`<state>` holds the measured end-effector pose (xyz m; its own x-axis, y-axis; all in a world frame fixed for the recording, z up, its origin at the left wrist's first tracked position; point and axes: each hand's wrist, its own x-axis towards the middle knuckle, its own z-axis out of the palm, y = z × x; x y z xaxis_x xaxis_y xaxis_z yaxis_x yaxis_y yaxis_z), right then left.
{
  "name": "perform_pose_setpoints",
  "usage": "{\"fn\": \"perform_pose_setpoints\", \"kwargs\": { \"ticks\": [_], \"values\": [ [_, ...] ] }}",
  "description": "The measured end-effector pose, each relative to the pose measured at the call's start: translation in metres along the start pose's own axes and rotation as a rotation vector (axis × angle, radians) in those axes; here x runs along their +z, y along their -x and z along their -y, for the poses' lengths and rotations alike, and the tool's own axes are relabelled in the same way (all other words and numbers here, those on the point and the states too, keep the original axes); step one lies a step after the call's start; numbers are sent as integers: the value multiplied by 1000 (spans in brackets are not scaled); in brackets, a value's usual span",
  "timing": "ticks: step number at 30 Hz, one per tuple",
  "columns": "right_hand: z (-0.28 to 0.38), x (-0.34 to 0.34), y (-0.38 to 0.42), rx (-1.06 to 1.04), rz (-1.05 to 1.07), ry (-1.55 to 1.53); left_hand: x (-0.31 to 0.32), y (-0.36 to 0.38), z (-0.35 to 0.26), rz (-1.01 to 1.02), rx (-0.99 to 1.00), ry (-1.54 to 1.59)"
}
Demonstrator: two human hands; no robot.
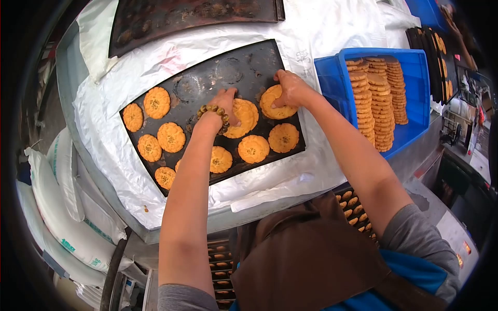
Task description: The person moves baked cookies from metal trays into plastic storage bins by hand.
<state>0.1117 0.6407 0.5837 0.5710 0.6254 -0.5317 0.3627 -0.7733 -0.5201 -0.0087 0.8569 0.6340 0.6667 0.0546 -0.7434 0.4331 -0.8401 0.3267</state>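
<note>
A dark baking tray (244,57) lies on white paper and carries several round golden cookies. My left hand (224,101), with a bead bracelet on the wrist, has its fingers closed on a stack of cookies (246,117) near the tray's middle. My right hand (290,88) grips another cookie (271,106) at the tray's far right part. More cookies lie loose on the tray, such as one (283,138) near the front right and one (156,102) at the left.
A blue crate (418,72) to the right holds several rows of stacked cookies. A second dark tray (187,15) lies at the back. White sacks (62,217) sit at the lower left. Racks of cookies (353,207) show below the table edge.
</note>
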Motion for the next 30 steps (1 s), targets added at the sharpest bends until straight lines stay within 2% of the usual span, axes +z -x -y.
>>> {"fn": "perform_pose_setpoints", "kwargs": {
  "ticks": [2,4,5,7,9,11,12,13,14,15,17,19,22,23,25,27,30],
  "values": [
    [5,-3,1,-45,-33,8,1,3,1,42,-20,16],
    [8,-8,8,34,237,28,11,11,3,16,22,-75],
    [8,-7,16,39,238,24,16,18,4,21,24,-77],
    [9,-10,27,51,238,-143,23,32,10,54,4,264],
    [7,-19,47,75,254,-222,32,55,22,-6,38,372],
    [2,-18,67,102,268,-301,31,78,26,105,21,609],
    [-3,-10,74,27,299,-228,39,84,26,106,23,607],
    [-5,1,80,-50,330,-155,52,87,26,79,150,447],
    [-4,13,89,-147,275,-71,63,90,25,50,277,283],
    [-5,28,96,-146,267,-67,73,93,22,45,283,280],
    [-10,52,107,-204,213,-71,98,91,8,88,193,279],
    [-9,60,117,-161,179,-59,115,85,5,34,223,279],
    [4,54,129,-63,126,-81,111,86,-6,19,-47,218],
    [8,51,132,-2,104,-111,112,85,-3,13,-35,216],
    [10,54,135,-10,68,-58,116,85,1,54,-109,158],
    [14,54,137,-126,189,228,121,91,1,3,-82,175],
    [13,80,152,-144,127,174,130,96,-3,-166,-2,-34]
  ]
}}
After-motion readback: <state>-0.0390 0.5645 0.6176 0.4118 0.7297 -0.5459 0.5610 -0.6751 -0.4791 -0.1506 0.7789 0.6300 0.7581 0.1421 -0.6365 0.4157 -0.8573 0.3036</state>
